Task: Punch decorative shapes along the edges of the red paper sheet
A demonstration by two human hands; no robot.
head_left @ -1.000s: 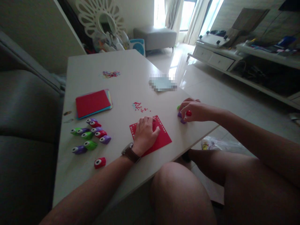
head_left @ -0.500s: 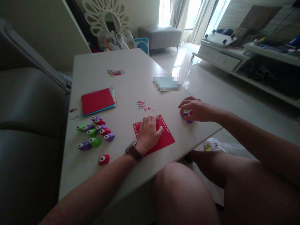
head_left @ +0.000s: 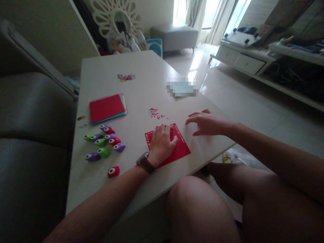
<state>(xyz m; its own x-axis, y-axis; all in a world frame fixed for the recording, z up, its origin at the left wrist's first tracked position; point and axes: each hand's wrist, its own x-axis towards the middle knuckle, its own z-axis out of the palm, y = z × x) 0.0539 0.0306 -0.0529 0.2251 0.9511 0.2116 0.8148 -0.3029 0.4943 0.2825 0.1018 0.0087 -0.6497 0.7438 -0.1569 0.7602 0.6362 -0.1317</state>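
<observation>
My left hand (head_left: 163, 143) lies on a red sheet of card (head_left: 181, 146), pressing it to the table with its thumb spread. Small punched holes line the card's left and right edges. To the right of the card, my right hand (head_left: 206, 124) hovers with thumb and fingers apart, holding nothing I can see. A sliver of purple shows behind it; the rest is hidden by the hand. Tiny red paper cutouts (head_left: 159, 115) are scattered just beyond the card. Left of my left wrist sits a red craft punch (head_left: 113, 171).
Several purple, green and red craft punches (head_left: 103, 152) are grouped on the left. Beyond them lies a stack of coloured card (head_left: 107, 108). Multicoloured paper bits (head_left: 126, 77) lie farther back, and a blurred pale item (head_left: 181, 88) is near the table's right edge.
My right hand has shifted left toward the card and its fingers have spread; the purple and red punches beneath it are now almost hidden. My left hand stays on the card.
</observation>
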